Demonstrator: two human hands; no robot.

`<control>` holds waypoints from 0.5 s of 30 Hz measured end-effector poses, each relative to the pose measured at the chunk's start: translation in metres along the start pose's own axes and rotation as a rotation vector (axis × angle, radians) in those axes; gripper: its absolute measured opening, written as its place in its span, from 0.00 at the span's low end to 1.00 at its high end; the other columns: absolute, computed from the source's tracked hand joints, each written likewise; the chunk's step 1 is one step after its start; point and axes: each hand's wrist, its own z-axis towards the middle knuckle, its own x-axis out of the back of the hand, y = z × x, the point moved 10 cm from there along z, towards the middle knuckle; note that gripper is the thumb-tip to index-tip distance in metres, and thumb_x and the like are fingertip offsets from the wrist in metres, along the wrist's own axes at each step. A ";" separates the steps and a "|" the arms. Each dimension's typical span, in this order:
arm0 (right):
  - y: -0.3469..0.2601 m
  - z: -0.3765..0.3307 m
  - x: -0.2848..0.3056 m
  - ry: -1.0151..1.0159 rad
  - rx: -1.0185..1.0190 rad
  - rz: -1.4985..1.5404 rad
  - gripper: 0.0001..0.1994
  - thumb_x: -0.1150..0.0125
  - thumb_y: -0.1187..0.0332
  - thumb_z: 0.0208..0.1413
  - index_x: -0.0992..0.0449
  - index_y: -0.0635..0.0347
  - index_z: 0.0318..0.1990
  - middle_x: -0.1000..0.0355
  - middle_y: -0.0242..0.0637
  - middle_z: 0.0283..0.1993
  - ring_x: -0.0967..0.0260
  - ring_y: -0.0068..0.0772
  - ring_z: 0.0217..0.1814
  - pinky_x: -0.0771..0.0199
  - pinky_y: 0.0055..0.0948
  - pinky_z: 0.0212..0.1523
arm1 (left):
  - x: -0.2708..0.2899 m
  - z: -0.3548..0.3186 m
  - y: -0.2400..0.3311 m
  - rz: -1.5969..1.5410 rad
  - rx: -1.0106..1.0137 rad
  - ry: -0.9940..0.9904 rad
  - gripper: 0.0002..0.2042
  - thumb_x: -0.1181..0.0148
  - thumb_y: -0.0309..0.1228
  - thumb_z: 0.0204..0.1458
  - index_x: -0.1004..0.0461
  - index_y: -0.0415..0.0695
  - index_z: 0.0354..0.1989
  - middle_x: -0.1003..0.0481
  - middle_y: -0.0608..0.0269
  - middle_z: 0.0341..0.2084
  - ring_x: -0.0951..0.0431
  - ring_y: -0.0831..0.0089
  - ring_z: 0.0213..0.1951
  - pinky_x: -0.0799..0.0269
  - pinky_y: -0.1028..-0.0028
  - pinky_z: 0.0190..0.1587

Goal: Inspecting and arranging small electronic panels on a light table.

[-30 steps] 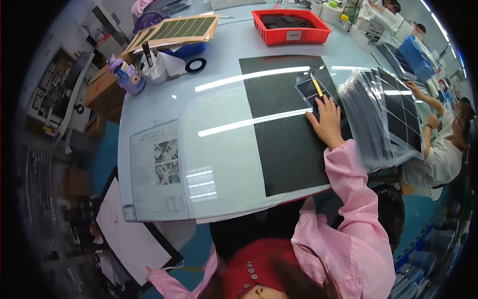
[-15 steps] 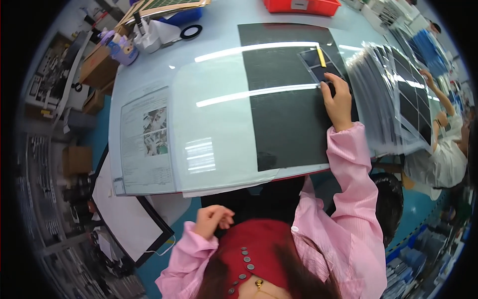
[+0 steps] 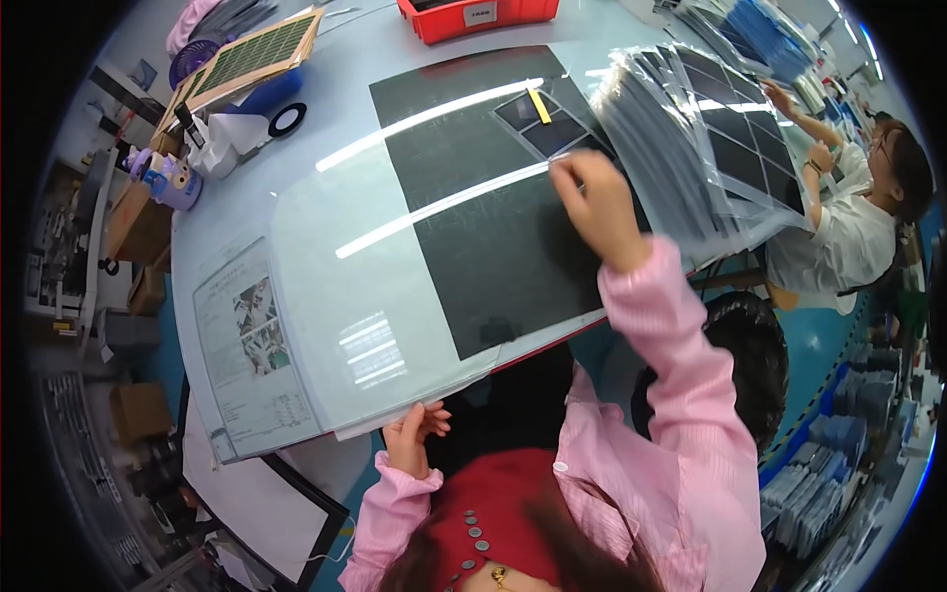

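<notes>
My right hand (image 3: 599, 202) is raised over the dark mat (image 3: 493, 266), its fingers curled and fingertips together. It is slightly blurred, and anything pinched there is too small to make out. Just beyond the fingertips lies a clear sleeve with dark rectangular panels (image 3: 557, 135), tilted on the mat, a yellow strip (image 3: 539, 106) across its upper part. My left hand (image 3: 414, 434) hangs at the table's front edge, by the corner of a pale sheet (image 3: 367, 422). Its fingers are loosely bent and apart, with nothing visible in them.
Stacked clear sleeves with dark panels (image 3: 735, 148) stand right of the mat. A printed sheet (image 3: 258, 335) lies at left. Farther back are a purple cup (image 3: 168, 180), black tape roll (image 3: 287, 119) and red bin (image 3: 477, 18). Another person (image 3: 838, 217) works at the far right.
My view has shifted, so the table appears turned and further left. My right hand has drawn back from the panelled sleeve and its fingers have curled. My left hand has come up to the table edge.
</notes>
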 end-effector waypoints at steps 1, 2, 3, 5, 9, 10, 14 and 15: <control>0.016 0.022 -0.014 -0.038 -0.007 -0.050 0.08 0.38 0.70 0.58 0.22 0.66 0.40 0.24 0.47 0.38 0.26 0.49 0.41 0.27 0.38 0.43 | -0.001 -0.001 -0.001 -0.001 0.004 0.007 0.17 0.46 0.37 0.63 0.21 0.32 0.36 0.19 0.50 0.28 0.21 0.67 0.27 0.26 0.72 0.31; 0.037 0.040 -0.030 -0.066 -0.054 -0.191 0.13 0.37 0.64 0.58 0.21 0.67 0.42 0.24 0.50 0.40 0.26 0.53 0.43 0.26 0.41 0.46 | -0.002 -0.002 0.002 -0.022 -0.020 0.037 0.17 0.45 0.36 0.63 0.20 0.32 0.36 0.19 0.50 0.28 0.21 0.67 0.27 0.26 0.72 0.31; 0.057 0.059 -0.050 -0.107 -0.093 -0.349 0.16 0.37 0.59 0.57 0.21 0.67 0.41 0.24 0.53 0.42 0.27 0.56 0.45 0.27 0.44 0.48 | 0.001 -0.003 0.003 -0.047 -0.048 0.076 0.16 0.45 0.36 0.62 0.20 0.31 0.35 0.19 0.50 0.28 0.21 0.67 0.27 0.26 0.72 0.31; 0.088 0.087 -0.079 -0.188 -0.120 -0.539 0.15 0.36 0.59 0.56 0.22 0.65 0.39 0.24 0.53 0.42 0.26 0.55 0.46 0.26 0.46 0.47 | 0.008 -0.005 0.001 -0.060 -0.080 0.104 0.16 0.45 0.36 0.62 0.20 0.31 0.36 0.19 0.50 0.28 0.21 0.68 0.26 0.26 0.72 0.31; 0.101 0.099 -0.110 -0.234 -0.057 -0.739 0.09 0.36 0.67 0.52 0.22 0.62 0.36 0.25 0.49 0.40 0.24 0.53 0.45 0.22 0.46 0.44 | 0.015 -0.011 0.009 -0.029 -0.098 0.132 0.16 0.45 0.35 0.61 0.20 0.30 0.35 0.19 0.50 0.27 0.21 0.68 0.26 0.26 0.73 0.32; 0.101 0.098 -0.113 -0.256 -0.020 -0.776 0.08 0.37 0.69 0.51 0.22 0.62 0.36 0.24 0.48 0.40 0.24 0.53 0.45 0.22 0.45 0.45 | 0.011 -0.011 0.007 0.011 -0.080 0.103 0.16 0.45 0.34 0.61 0.20 0.30 0.34 0.19 0.51 0.27 0.21 0.68 0.26 0.26 0.73 0.32; 0.094 0.089 -0.102 -0.266 -0.017 -0.723 0.09 0.38 0.69 0.51 0.23 0.64 0.36 0.24 0.50 0.39 0.25 0.53 0.44 0.23 0.46 0.43 | 0.004 -0.009 0.010 0.014 -0.104 0.077 0.15 0.45 0.34 0.60 0.20 0.31 0.34 0.19 0.52 0.25 0.21 0.68 0.26 0.25 0.73 0.33; 0.091 0.086 -0.097 -0.258 -0.011 -0.573 0.08 0.39 0.69 0.52 0.24 0.64 0.36 0.24 0.50 0.38 0.25 0.53 0.43 0.24 0.46 0.42 | 0.006 -0.008 0.007 0.000 -0.102 0.099 0.15 0.45 0.33 0.60 0.20 0.31 0.34 0.20 0.53 0.24 0.21 0.69 0.26 0.25 0.73 0.33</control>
